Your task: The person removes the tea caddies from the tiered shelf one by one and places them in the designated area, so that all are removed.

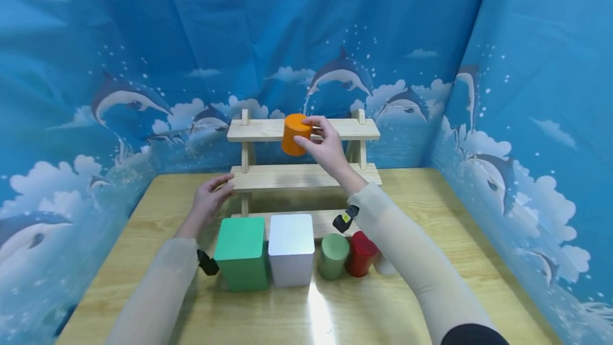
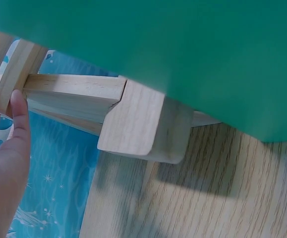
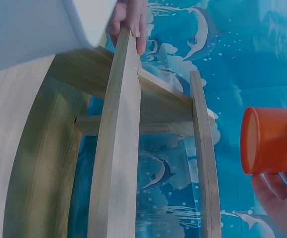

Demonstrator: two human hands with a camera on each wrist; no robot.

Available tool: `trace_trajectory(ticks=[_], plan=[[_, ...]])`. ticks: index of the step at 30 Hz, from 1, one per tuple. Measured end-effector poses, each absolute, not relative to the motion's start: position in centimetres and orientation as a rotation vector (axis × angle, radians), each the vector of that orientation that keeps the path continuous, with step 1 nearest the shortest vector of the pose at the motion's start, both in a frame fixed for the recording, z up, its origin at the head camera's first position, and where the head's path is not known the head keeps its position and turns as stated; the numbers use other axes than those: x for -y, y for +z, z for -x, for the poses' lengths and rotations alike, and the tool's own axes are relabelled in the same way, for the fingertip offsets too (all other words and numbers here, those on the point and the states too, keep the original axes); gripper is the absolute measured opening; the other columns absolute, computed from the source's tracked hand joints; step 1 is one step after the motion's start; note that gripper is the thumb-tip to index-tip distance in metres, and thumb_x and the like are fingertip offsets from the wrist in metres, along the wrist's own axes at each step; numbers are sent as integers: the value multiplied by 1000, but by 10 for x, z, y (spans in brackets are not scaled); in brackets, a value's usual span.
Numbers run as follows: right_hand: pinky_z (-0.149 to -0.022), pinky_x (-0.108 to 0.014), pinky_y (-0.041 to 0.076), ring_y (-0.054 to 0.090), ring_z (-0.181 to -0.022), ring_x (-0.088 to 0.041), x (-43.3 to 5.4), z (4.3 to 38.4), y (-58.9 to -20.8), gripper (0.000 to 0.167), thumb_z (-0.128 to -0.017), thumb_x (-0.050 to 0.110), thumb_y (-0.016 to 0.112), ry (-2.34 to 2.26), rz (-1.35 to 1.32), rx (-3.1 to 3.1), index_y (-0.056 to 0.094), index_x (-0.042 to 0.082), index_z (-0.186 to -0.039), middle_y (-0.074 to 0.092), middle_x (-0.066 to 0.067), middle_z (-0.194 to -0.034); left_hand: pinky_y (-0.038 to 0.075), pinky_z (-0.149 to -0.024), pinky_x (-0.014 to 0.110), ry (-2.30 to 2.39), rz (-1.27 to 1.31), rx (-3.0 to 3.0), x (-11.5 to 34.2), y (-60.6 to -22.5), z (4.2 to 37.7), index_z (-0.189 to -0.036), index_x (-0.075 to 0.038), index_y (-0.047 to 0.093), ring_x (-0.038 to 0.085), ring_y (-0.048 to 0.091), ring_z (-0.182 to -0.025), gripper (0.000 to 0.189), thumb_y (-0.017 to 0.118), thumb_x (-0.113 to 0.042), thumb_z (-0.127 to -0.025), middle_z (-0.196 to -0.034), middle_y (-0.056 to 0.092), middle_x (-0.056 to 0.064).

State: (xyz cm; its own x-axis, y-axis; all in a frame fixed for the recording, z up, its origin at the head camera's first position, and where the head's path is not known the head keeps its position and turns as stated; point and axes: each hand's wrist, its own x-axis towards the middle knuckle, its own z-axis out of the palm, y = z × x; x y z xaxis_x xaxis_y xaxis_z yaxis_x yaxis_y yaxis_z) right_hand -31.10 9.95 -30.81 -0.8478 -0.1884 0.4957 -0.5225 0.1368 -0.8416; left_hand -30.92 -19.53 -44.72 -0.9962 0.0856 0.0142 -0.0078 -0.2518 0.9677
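Note:
An orange cylinder (image 1: 295, 136), which looks like a cup or block, is in my right hand (image 1: 329, 148), pinched between thumb and fingers. It is held in front of the top shelf of a three-tier wooden stand (image 1: 306, 175). In the right wrist view the orange cylinder (image 3: 272, 141) appears at the right edge, with fingers under it. My left hand (image 1: 213, 196) grips the left end of the middle shelf. The left wrist view shows the left hand's thumb and fingers (image 2: 21, 116) on either side of the board's end (image 2: 15, 74).
A green cube (image 1: 241, 249) and a white cube (image 1: 291, 249) stand before the stand's bottom shelf. To their right are a pale green cylinder (image 1: 333, 256), a red cylinder (image 1: 361, 254) and a white object (image 1: 384, 265), partly behind my right sleeve. Blue dolphin-print cloth (image 1: 268, 41) surrounds the wooden table (image 1: 258, 318).

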Motion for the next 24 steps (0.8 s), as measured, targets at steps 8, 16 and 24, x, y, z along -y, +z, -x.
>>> trace_trajectory(ticks=[8, 16, 24], plan=[[-88, -39, 50, 55, -103, -26, -112, 317, -328, 34, -86, 11, 68, 1794, -712, 2125, 54, 3, -115, 52, -9, -121, 50, -87, 28, 2459, -119, -1889, 199, -458, 316, -134, 8, 42, 9, 60, -91, 49, 60, -7, -90, -130, 45, 11], [-86, -38, 51, 56, -101, -22, -125, 314, -342, 34, -85, 16, 70, 1763, -708, 2146, 55, 7, -114, 54, -6, -118, 52, -83, 24, 2454, -126, -1905, 199, -464, 321, -135, 7, 42, 8, 59, -93, 49, 58, -8, -91, -130, 44, 9], [-87, -40, 51, 55, -103, -24, -134, 301, -349, 34, -85, 13, 69, 1795, -705, 2154, 55, 6, -115, 53, -7, -118, 52, -82, 23, 2479, -138, -1923, 200, -467, 322, -131, 7, 46, 8, 60, -91, 48, 62, -9, -89, -123, 49, 3]])
